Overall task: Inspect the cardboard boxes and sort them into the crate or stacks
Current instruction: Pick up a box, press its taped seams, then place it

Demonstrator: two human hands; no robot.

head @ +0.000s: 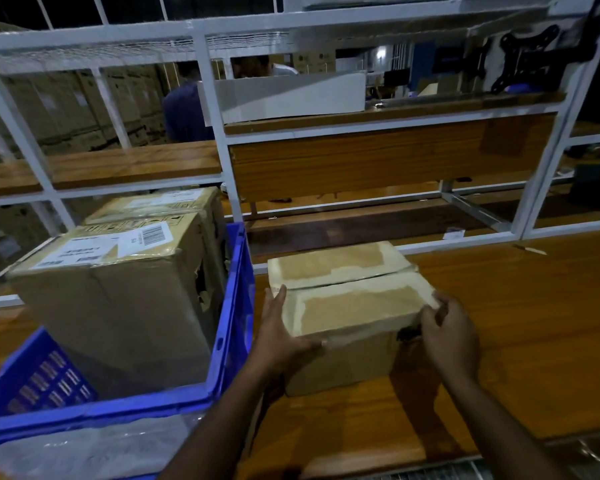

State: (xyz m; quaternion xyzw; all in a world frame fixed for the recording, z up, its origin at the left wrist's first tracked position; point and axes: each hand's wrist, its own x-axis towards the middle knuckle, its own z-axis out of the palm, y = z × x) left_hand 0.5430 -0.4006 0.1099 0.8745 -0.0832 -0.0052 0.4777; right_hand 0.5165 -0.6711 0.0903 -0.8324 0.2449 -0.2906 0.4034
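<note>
Landmark: blue plastic slatted crate (234, 299), standing on the brown wooden tabletop (520, 334).
Box in hand: small tan cardboard box with torn, peeled tape patches on its top flaps (347, 306), resting on the tabletop just right of the crate, close to its right wall but not clearly touching.
Left hand (279, 336): laid flat against the small box's left side, fingers straight and pointing up toward the top edge, thumb stretched along the front top edge. Not curled round anything.
Right hand (451, 336): at the small box's right front corner, fingers bent over the top edge and thumb on the near face, gripping that corner.
Inside crate: large dented cardboard box with white barcode labels on top (115, 299), rising above the crate rim; its right side is ripped.
Behind it: second labelled cardboard box (174, 204), at the crate's far end, touching the first.
Beyond crate: white metal shelf frame (219, 140) with wooden boards.
Past frame: a person in a dark blue shirt (184, 109), blurred.
</note>
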